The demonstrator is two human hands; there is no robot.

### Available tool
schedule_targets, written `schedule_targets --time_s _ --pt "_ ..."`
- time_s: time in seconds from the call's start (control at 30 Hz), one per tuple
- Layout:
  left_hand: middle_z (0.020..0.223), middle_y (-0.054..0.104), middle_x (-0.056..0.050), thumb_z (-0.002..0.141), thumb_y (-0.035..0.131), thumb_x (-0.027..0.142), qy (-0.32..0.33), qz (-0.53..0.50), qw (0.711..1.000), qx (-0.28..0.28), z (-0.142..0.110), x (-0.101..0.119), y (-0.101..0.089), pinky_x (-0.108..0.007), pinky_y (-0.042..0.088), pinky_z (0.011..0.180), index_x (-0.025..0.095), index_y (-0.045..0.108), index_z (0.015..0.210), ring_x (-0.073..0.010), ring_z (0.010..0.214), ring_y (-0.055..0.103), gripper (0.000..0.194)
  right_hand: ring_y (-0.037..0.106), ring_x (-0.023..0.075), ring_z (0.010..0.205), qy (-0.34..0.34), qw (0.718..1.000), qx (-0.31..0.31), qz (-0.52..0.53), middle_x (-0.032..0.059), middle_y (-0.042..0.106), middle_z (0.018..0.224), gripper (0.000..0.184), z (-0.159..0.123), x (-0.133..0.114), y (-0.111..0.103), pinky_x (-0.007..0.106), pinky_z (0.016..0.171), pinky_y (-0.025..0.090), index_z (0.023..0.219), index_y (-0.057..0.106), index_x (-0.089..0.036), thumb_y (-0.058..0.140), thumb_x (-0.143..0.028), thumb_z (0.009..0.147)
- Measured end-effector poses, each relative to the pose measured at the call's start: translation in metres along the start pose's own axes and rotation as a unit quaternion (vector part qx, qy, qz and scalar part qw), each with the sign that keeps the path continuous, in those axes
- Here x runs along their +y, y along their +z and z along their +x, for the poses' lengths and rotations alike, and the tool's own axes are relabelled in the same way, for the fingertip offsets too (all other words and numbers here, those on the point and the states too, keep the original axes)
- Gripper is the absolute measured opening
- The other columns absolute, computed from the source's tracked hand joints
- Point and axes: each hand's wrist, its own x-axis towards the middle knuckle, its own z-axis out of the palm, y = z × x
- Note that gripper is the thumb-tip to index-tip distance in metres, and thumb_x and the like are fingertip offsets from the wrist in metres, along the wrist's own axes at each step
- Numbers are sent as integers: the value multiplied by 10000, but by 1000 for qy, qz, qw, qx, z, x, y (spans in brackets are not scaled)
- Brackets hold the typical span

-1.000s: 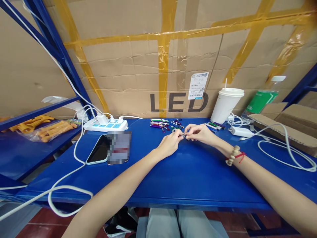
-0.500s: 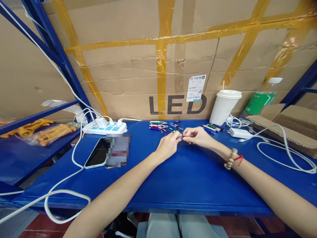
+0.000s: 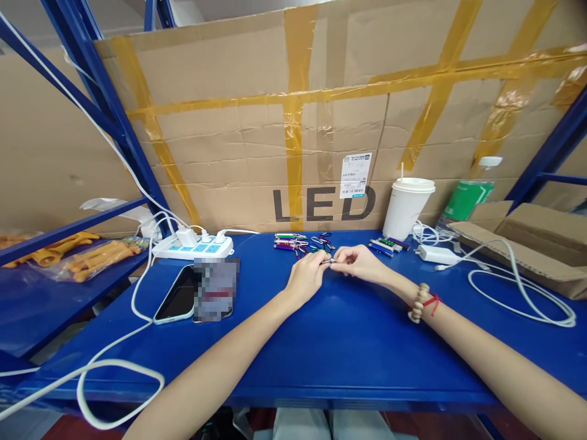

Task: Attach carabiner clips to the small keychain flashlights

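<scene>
Near the back middle of the blue table, my left hand [image 3: 305,278] and my right hand [image 3: 360,263] meet fingertip to fingertip. Both are closed in a pinch on a small silvery metal piece [image 3: 329,261]; fingers cover most of it, so its exact kind is unclear. Just behind my left hand lie several slim coloured metal tubes [image 3: 287,246], some seemingly with clips attached. Beside them are small coloured carabiner clips [image 3: 321,240], partly hidden by my fingers. Beyond my right hand rests another group of slim tubes [image 3: 384,247], blue, silver, green and dark.
A white cup [image 3: 407,211] with a straw, a green-labelled bottle [image 3: 466,200], a white charger [image 3: 438,254] with cable and an open cardboard box [image 3: 513,260] stand right. On the left are a power strip [image 3: 195,247] and two phones [image 3: 177,296]. A large carton [image 3: 238,165] forms the back.
The view has tilted up slightly, so everything sits lower in the picture. My two hands stay together on the small metal piece, with the right fingers slightly shifted around it.
</scene>
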Motion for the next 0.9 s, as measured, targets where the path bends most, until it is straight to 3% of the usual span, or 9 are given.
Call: schedule_targets --time_s 0.07,0.13,0.2,0.33,0.57,0.9 --pt "904 568 0 874 378 231 22 27 999 -30 0 3 -1 -236 380 731 157 492 859 -130 845 503 137 468 81 585 -52 993 -55 -86 44 551 701 272 -1 1 5 190 523 381 645 574 -77 694 -318 610" --pt "859 558 -26 873 372 234 37 64 995 -62 1 6 -2 -254 379 716 144 501 858 -145 817 499 158 475 87 579 -65 987 -69 -129 32 563 662 279 -2 3 8 189 519 371 732 583 -82 661 -339 655" --pt "899 563 -27 880 360 241 4 58 996 -62 1 8 -2 -252 383 729 145 493 907 -143 842 509 167 476 84 555 -58 985 -85 -141 39 568 668 323 -2 6 9 197 528 379 787 603 -82 603 -396 712" --pt "1006 565 9 887 354 258 -73 15 996 -55 2 9 -2 -245 392 783 188 461 1008 -129 924 526 176 474 81 516 -13 985 -65 -156 58 580 701 398 -1 10 3 206 497 372 775 630 -90 583 -477 699" --pt "1010 569 -25 895 328 267 -150 6 987 -49 5 10 -3 -287 404 784 179 381 1095 -166 932 548 225 553 103 672 -50 986 -57 -151 62 593 852 373 1 4 -3 210 613 440 934 623 -99 640 -360 668" --pt "973 569 -33 894 312 331 -142 9 989 -37 2 8 -1 -297 411 759 180 368 1097 -184 895 554 259 530 86 693 -131 958 -50 -251 49 562 857 210 0 12 -7 198 625 420 911 618 -134 529 -282 791"
